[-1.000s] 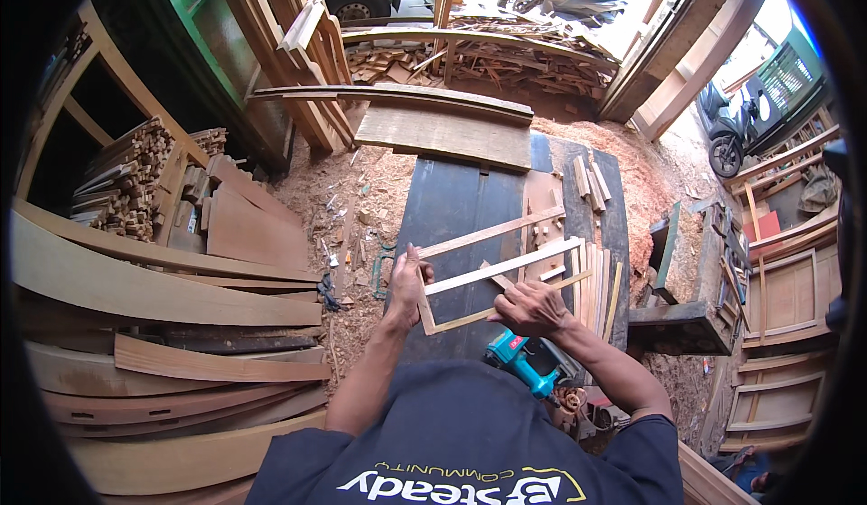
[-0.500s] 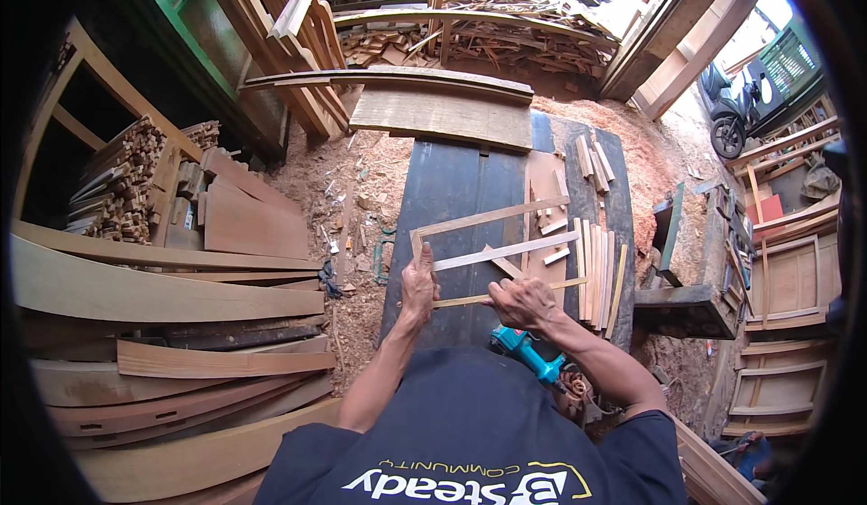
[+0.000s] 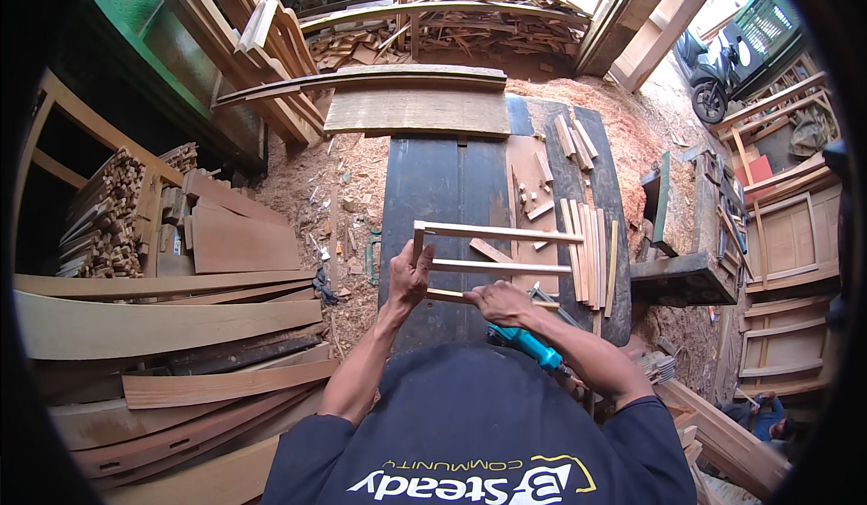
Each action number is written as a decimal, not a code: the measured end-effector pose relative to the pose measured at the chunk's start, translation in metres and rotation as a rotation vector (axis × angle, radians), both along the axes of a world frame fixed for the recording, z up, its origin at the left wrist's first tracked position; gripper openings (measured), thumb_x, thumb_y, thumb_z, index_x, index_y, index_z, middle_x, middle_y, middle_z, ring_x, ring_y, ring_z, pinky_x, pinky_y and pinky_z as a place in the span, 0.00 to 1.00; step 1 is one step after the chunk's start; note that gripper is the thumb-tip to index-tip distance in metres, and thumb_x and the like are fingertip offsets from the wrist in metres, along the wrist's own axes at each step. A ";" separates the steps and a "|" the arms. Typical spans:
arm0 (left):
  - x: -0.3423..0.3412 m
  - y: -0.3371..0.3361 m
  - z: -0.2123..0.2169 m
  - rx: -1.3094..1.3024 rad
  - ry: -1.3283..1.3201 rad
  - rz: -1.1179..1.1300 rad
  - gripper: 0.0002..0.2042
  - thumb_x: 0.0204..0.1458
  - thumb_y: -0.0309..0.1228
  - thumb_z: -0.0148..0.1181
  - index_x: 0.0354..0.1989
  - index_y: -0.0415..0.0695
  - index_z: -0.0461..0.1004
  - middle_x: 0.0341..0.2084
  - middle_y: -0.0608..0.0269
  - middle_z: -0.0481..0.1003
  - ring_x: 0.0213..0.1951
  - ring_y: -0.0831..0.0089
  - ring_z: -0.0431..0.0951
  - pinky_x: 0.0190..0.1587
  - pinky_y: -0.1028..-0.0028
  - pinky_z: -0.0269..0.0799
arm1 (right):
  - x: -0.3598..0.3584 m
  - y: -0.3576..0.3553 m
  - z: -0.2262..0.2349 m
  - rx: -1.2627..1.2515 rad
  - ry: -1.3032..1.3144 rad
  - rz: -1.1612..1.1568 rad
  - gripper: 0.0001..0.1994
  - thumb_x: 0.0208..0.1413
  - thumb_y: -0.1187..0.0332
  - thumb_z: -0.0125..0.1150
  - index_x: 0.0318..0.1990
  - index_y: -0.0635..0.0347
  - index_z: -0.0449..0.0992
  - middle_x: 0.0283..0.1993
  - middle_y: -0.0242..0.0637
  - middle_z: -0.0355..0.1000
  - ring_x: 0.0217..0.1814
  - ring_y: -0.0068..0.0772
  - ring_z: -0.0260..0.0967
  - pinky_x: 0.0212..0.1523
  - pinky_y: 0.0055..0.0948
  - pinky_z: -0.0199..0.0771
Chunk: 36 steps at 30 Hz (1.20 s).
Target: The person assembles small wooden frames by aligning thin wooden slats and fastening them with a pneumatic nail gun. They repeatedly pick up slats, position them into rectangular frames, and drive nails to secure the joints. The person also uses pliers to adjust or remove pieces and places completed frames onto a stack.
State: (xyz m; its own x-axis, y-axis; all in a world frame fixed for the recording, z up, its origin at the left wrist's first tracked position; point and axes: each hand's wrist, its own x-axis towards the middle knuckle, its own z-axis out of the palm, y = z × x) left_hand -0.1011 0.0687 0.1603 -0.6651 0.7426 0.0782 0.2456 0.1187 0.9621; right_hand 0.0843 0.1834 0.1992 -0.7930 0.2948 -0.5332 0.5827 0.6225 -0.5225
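Observation:
A light wooden frame [image 3: 501, 233] is held over the dark worktable [image 3: 433, 180]. Three long slats run to the right from one short crosspiece at its left end. My left hand [image 3: 408, 277] is closed around that crosspiece. Closed on the nearest slat is my right hand [image 3: 504, 304], its fingertips partly hidden. Just below my right hand lies a teal power tool [image 3: 535, 346], partly covered by my forearm. A row of thin wood strips [image 3: 589, 257] lies beside the right ends of the slats.
Short offcuts [image 3: 542, 210] and more strips [image 3: 574, 142] lie on the table. A wide board [image 3: 420, 112] spans its far end. Stacked planks [image 3: 181, 324] stand at the left, a metal-edged bench [image 3: 682, 270] at the right. Sawdust covers the floor. Another person [image 3: 768, 419] is at the lower right.
The frame has turned, its far slat swinging toward me so the slats now lie more level across the view. My right hand has shifted left along the near slat.

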 end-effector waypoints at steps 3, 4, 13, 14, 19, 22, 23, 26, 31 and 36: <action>-0.005 0.002 0.011 0.053 0.132 -0.111 0.16 0.63 0.41 0.55 0.32 0.40 0.68 0.15 0.54 0.66 0.17 0.59 0.70 0.20 0.64 0.62 | 0.000 -0.001 -0.010 -0.407 -0.016 -0.156 0.29 0.69 0.45 0.36 0.29 0.62 0.69 0.21 0.40 0.65 0.26 0.35 0.65 0.34 0.41 0.65; -0.006 0.003 0.018 0.107 0.168 -0.130 0.14 0.59 0.38 0.59 0.29 0.40 0.69 0.15 0.54 0.67 0.19 0.54 0.71 0.22 0.63 0.63 | 0.002 -0.001 -0.010 -0.556 -0.011 -0.194 0.29 0.70 0.44 0.35 0.24 0.58 0.64 0.19 0.31 0.57 0.24 0.28 0.55 0.29 0.36 0.58; -0.078 0.086 0.146 0.574 -0.236 -0.488 0.22 0.65 0.47 0.52 0.22 0.45 0.68 0.15 0.68 0.69 0.18 0.80 0.69 0.18 0.74 0.63 | 0.028 -0.023 0.041 -1.432 0.102 -0.260 0.28 0.67 0.37 0.37 0.29 0.51 0.65 0.16 0.17 0.50 0.14 0.13 0.43 0.14 0.19 0.44; -0.089 0.095 0.156 0.501 -0.200 -0.352 0.22 0.65 0.50 0.50 0.24 0.45 0.67 0.15 0.71 0.67 0.17 0.83 0.67 0.17 0.77 0.60 | 0.038 -0.017 0.050 -1.372 0.122 -0.444 0.27 0.67 0.39 0.39 0.29 0.53 0.67 0.16 0.18 0.51 0.15 0.12 0.45 0.15 0.19 0.46; -0.096 0.108 0.161 0.517 -0.526 -0.115 0.20 0.64 0.53 0.50 0.28 0.51 0.62 0.14 0.76 0.55 0.15 0.84 0.56 0.18 0.79 0.55 | 0.057 0.007 0.062 -0.636 0.507 -0.962 0.19 0.68 0.51 0.51 0.34 0.58 0.73 0.19 0.19 0.58 0.17 0.11 0.50 0.17 0.18 0.50; -0.083 0.107 0.140 0.588 -0.887 0.015 0.23 0.64 0.56 0.46 0.25 0.52 0.57 0.16 0.74 0.54 0.15 0.82 0.53 0.25 0.75 0.60 | 0.049 0.007 0.044 -0.615 0.651 -0.988 0.17 0.68 0.54 0.53 0.37 0.60 0.75 0.21 0.23 0.63 0.19 0.12 0.57 0.19 0.18 0.56; -0.079 0.105 0.134 0.642 -0.914 0.022 0.23 0.64 0.56 0.44 0.25 0.52 0.57 0.16 0.74 0.53 0.15 0.81 0.54 0.26 0.75 0.60 | 0.043 0.002 0.036 -0.607 0.663 -1.005 0.17 0.68 0.54 0.53 0.37 0.60 0.75 0.22 0.23 0.64 0.19 0.13 0.58 0.19 0.18 0.57; -0.067 0.091 0.123 0.673 -1.059 0.169 0.24 0.64 0.59 0.41 0.25 0.52 0.57 0.15 0.75 0.53 0.15 0.80 0.54 0.28 0.73 0.59 | 0.018 -0.006 0.010 -0.651 0.679 -0.942 0.15 0.68 0.57 0.52 0.43 0.61 0.74 0.24 0.28 0.68 0.21 0.17 0.66 0.21 0.19 0.64; -0.053 0.064 0.118 0.742 -1.095 0.337 0.25 0.63 0.59 0.43 0.24 0.51 0.59 0.14 0.76 0.52 0.13 0.81 0.53 0.26 0.74 0.58 | -0.014 -0.008 -0.035 -0.495 0.606 -0.853 0.20 0.66 0.55 0.56 0.52 0.65 0.70 0.35 0.42 0.75 0.34 0.37 0.75 0.37 0.32 0.76; -0.036 0.036 0.091 0.753 -1.070 0.378 0.25 0.61 0.59 0.48 0.23 0.52 0.58 0.13 0.75 0.54 0.13 0.81 0.52 0.22 0.76 0.56 | 0.004 -0.025 -0.058 0.079 0.557 -0.693 0.28 0.57 0.57 0.64 0.58 0.67 0.68 0.59 0.57 0.66 0.64 0.55 0.63 0.64 0.43 0.64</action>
State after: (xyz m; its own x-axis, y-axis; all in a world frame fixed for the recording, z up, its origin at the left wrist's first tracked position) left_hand -0.1372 0.1049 0.2515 -0.8070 0.5101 -0.2976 -0.5851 -0.6222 0.5202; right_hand 0.0880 0.1589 0.1407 -0.5607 0.8240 -0.0819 0.5162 0.2704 -0.8127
